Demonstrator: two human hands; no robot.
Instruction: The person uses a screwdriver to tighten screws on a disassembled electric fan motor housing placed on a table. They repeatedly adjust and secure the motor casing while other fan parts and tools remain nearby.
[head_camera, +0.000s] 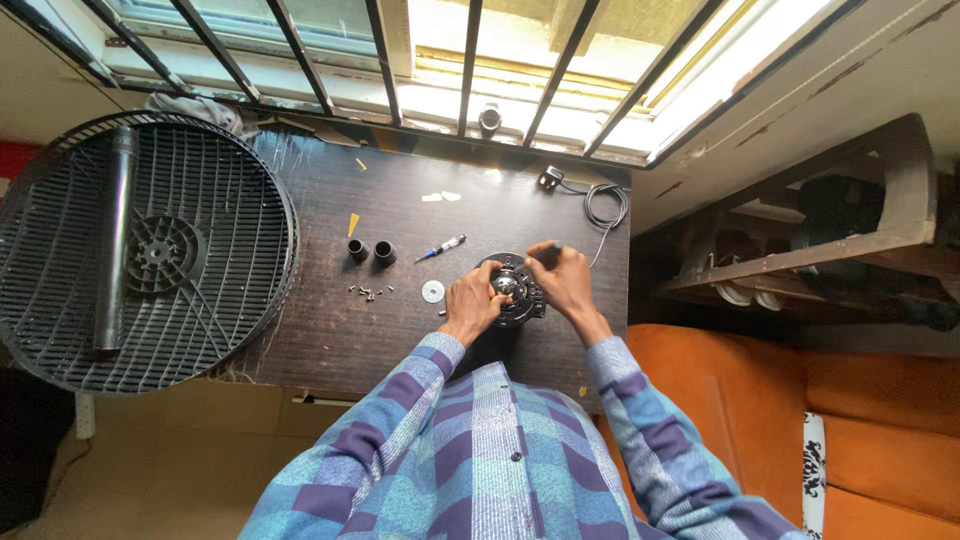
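Motor: we have the round black fan motor with a shiny metal hub (512, 290) lying on the dark wooden table (330, 340), near its right end and just in front of us.
Left hand: our left hand (472, 303) is clasped over the motor's left side, fingers curled on the housing beside the hub.
Right hand: our right hand (565, 280) is closed around a dark-handled tool (548, 255), probably a screwdriver, angled down toward the motor's upper right edge; the tip is hidden, so we cannot tell what it meets.
Loose parts: a small heap of screws (366, 292) and a flat silver washer (433, 291) lie just left of the motor, two short black tube caps (370, 250) and a blue-and-white pen (441, 246) a little beyond.
Grille: the large round black fan guard (140, 250) with a grey pipe laid across it overhangs the table's left end, well apart from our hands.
Doing it well: we judge the left hand should press the housing flat so it cannot spin, the tool should stay square to the fastener, and anything freed should go with the screws.
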